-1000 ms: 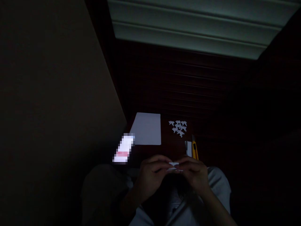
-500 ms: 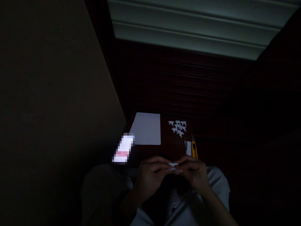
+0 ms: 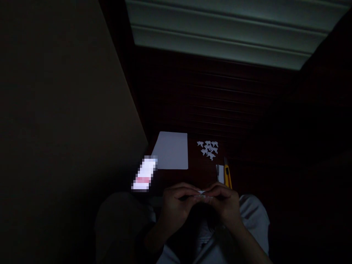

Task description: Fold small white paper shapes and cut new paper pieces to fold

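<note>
A small folded piece of white paper [image 3: 201, 192] is pinched between the fingertips of both hands, low in the middle of the head view. My left hand [image 3: 177, 205] closes on its left side, thumb below and fingers above. From the right, my right hand [image 3: 227, 205] grips it the same way, the fingertips of the two hands almost meeting. Most of the paper is hidden behind the fingers. Beyond the hands, several small folded white paper pieces [image 3: 209, 148] lie in a cluster on the dark table [image 3: 195, 176].
A stack or sheet of white paper [image 3: 173, 150] lies at the table's back left. A lit, blurred phone [image 3: 144, 174] overlaps its near corner. On the right are a yellow utility knife [image 3: 227, 175] and a small white item [image 3: 220, 173]. A wall [image 3: 68, 110] rises at left.
My right hand has shifted slightly left, bringing the fingertips closer together. Less of the folded paper shows between them. Things on the table have stayed put.
</note>
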`<state>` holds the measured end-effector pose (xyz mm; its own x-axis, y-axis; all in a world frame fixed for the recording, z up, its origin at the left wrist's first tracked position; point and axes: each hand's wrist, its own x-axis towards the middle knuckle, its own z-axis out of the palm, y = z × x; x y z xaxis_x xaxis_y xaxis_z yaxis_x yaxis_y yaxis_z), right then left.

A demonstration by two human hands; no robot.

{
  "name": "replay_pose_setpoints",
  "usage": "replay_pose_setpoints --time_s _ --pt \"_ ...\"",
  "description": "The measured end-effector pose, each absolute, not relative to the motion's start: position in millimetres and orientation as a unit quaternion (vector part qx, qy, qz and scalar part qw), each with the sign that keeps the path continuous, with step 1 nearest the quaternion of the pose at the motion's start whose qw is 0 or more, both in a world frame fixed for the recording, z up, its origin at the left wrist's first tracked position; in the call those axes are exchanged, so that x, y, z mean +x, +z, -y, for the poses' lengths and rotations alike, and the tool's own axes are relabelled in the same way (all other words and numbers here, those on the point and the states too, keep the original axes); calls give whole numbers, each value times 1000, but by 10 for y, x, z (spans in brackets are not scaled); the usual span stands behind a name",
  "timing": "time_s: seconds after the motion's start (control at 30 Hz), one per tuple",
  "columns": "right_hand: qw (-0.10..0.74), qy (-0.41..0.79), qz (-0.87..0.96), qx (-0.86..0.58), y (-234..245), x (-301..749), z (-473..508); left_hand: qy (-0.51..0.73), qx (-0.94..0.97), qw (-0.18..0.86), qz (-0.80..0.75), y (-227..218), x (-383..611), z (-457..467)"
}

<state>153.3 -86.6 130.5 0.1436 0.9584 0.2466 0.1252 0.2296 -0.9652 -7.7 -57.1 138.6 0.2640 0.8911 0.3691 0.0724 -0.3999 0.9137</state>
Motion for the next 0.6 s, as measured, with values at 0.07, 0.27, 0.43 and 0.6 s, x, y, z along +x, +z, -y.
replay_pose_setpoints --time_s 0.07,0.27,0.43,0.6 --pt "565 370 545 -497 1309 1534 866 488 677 419 -357 1390 -77 567" --pt "554 351 548 -520 1330 1545 866 494 676 418 -354 1403 -85 561" --pt "589 399 477 -516 1302 1507 874 503 678 416 -339 1399 -99 568" --pt "595 422 457 -509 1327 1471 890 506 666 430 -339 1390 -100 572"
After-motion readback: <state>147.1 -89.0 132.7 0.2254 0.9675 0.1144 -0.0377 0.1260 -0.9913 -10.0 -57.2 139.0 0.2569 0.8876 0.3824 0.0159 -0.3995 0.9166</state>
